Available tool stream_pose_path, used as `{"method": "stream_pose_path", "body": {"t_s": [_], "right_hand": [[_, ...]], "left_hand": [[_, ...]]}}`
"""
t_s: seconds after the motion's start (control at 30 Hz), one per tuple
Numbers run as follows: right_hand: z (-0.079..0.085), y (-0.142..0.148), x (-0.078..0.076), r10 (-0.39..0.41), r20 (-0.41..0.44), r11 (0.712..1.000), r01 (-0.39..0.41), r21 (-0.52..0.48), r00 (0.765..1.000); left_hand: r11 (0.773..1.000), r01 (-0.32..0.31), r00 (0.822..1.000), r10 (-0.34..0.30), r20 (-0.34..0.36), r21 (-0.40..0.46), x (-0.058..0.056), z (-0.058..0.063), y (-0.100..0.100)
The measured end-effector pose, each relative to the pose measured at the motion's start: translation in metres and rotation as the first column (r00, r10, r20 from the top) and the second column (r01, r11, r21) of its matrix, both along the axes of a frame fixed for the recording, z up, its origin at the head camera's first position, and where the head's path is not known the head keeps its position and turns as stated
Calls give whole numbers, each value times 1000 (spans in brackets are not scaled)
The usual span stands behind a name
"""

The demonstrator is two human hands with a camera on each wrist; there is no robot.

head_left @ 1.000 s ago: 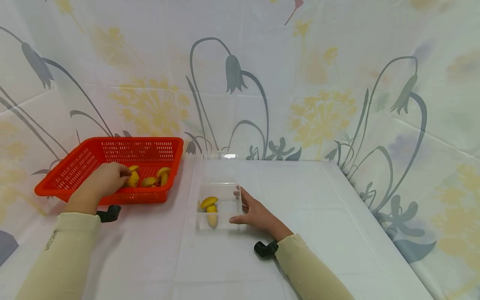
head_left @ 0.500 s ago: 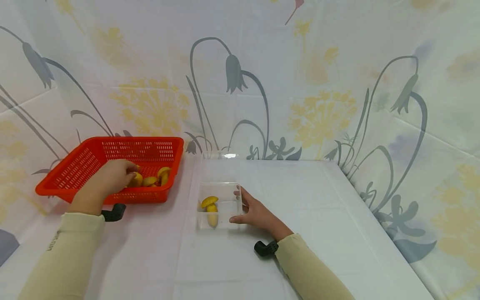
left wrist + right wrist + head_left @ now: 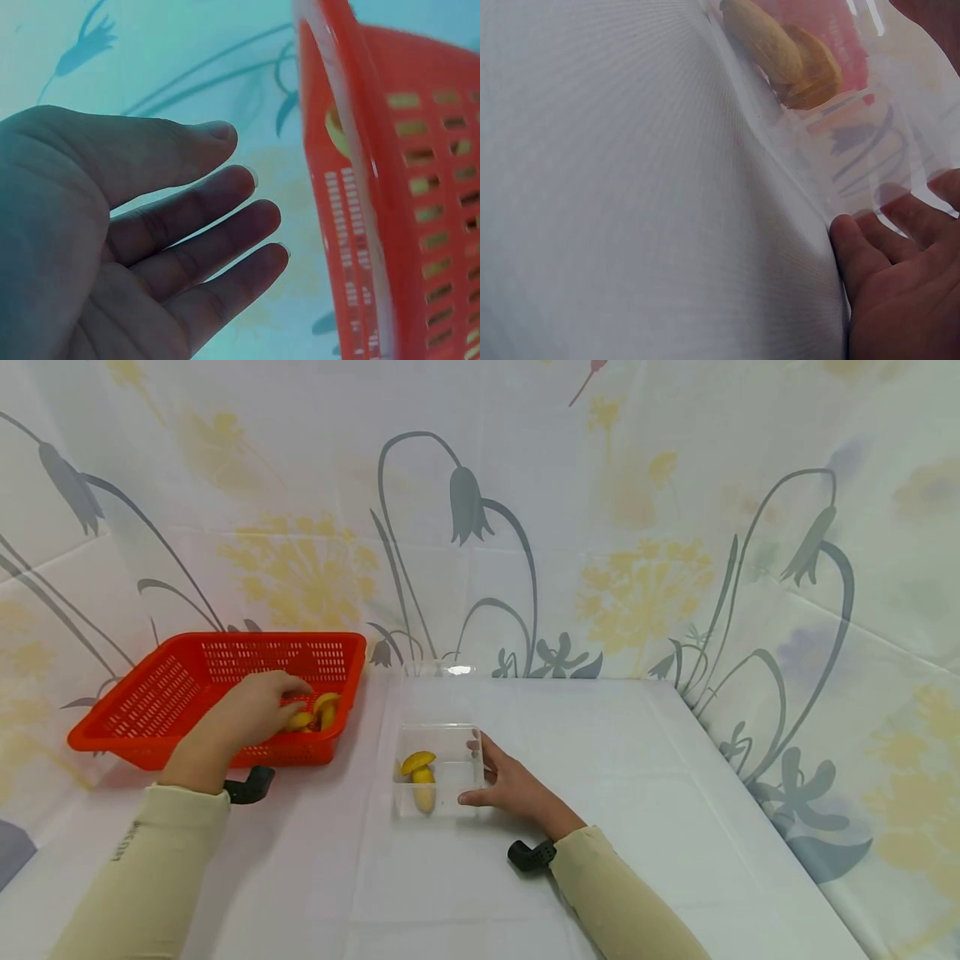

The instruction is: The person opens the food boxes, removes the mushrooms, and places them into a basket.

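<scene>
My left hand [image 3: 258, 710] hangs over the red plastic basket [image 3: 150, 710], palm down, fingers spread and bent toward the yellow mushrooms. One mushroom [image 3: 300, 721] shows right beneath the fingertips, and another mushroom [image 3: 327, 710] leans by the basket's right wall. In the left wrist view, thumb and fingers [image 3: 225, 225] are loosely apart with nothing between them. My right hand [image 3: 517, 789] grips the right side of a clear plastic box [image 3: 450, 806], thumb at the front and fingers behind. A single yellow mushroom [image 3: 422, 772] lies inside at the left, its cap toward the back.
The box's raised clear lid [image 3: 438, 693] stands behind it. White cloth [image 3: 637, 760] covers the table, and a flower-printed curtain [image 3: 480, 527] rises at the back and right. A grey corner of something [image 3: 13, 853] shows at the left edge.
My left hand has moved right across the basket, from one mushroom toward those on the right, and its fingers have spread. The right hand and the box have stayed put.
</scene>
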State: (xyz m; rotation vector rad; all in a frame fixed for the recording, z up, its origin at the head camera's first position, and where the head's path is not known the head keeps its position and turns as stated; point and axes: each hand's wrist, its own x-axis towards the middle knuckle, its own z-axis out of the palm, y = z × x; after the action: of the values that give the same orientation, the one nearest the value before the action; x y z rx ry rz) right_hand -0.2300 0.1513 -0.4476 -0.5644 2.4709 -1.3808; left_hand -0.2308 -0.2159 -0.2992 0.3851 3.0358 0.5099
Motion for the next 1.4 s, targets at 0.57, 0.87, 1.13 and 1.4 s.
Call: {"method": "stream_pose_path", "body": {"t_s": [0.57, 0.87, 1.13, 1.4], "right_hand": [[1, 0, 1, 12, -2, 1000, -12, 9, 1000], [1, 0, 1, 17, 0, 1000, -17, -6, 1000], [0, 1, 0, 28, -3, 999, -28, -25, 1000], [0, 0, 0, 10, 4, 1000, -10, -17, 1000]], "left_hand": [[998, 55, 998, -53, -33, 44, 5, -2, 37], [993, 97, 995, -95, -29, 67, 4, -8, 58], [981, 163, 987, -162, -9, 103, 5, -13, 75], [979, 187, 982, -188, 3, 87, 6, -20, 94]]}}
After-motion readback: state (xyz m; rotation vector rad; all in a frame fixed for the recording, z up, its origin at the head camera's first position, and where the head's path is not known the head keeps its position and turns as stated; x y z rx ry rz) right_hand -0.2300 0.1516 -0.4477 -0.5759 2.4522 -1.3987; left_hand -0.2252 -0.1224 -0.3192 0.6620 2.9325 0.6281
